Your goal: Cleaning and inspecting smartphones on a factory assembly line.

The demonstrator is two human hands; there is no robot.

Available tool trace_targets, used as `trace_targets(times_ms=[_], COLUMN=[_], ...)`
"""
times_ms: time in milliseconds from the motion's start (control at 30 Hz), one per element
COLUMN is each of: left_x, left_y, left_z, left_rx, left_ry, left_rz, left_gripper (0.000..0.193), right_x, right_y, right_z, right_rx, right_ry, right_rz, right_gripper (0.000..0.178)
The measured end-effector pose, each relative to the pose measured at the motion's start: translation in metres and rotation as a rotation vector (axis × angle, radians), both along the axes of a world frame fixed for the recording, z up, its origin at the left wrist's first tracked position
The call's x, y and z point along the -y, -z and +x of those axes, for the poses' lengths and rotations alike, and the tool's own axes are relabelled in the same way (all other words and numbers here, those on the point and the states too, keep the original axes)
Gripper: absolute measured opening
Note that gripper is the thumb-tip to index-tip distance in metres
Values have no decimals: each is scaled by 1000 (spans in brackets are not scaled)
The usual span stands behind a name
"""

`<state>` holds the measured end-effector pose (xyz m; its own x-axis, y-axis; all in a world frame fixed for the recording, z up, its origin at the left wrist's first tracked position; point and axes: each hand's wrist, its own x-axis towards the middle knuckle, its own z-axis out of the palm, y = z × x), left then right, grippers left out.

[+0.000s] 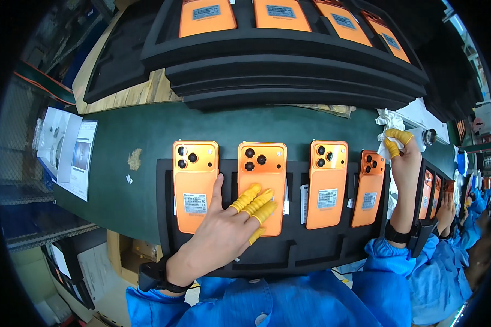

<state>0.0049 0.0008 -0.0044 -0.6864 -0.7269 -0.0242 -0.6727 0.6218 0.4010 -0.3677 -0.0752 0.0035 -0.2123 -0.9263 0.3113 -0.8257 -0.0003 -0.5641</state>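
Four orange phones lie back-up in a black foam tray (316,248), camera lenses toward the far side. My left hand (223,229) rests palm down on the second phone (262,169) from the left. Its yellow finger cots lie across the phone's back, and the bare little finger is stretched out by the first phone (193,185). To the right are the third phone (327,182) and the fourth phone (368,185). My right hand (403,150), also in yellow cots, has its fingers bent onto a crumpled white wipe (390,117), beside a pale container with a metal top (429,136).
Stacked black foam trays (300,73) with more orange phones stand at the far side. A white box and printed sheet (82,158) lie left on the green table (125,128). Another person's hand (446,210) and blue sleeves are at the right, near another phone tray.
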Motion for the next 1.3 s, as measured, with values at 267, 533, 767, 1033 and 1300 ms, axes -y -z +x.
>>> trace_targets(times_ms=[267, 533, 767, 1033, 1300], left_x=[9, 1, -1, -2, 7], left_y=[-10, -8, -9, -15, -3], left_z=[-10, -10, -18, -18, -10], left_rx=[-82, -98, -50, -52, -79], left_ry=[9, -104, -130, -160, -7], left_rz=[-39, -16, -49, -58, -51], left_gripper=[39, 41, 40, 41, 42], right_x=[17, 15, -78, -125, -105], right_y=[12, 8, -3, 32, 4], right_z=[-37, -16, -52, -36, -32], right_rx=[-84, -6, 35, -122, 249], right_ry=[154, 107, 397, 309, 197], right_rz=[-2, 114, 11, 198, -89], right_gripper=[24, 51, 25, 26, 10])
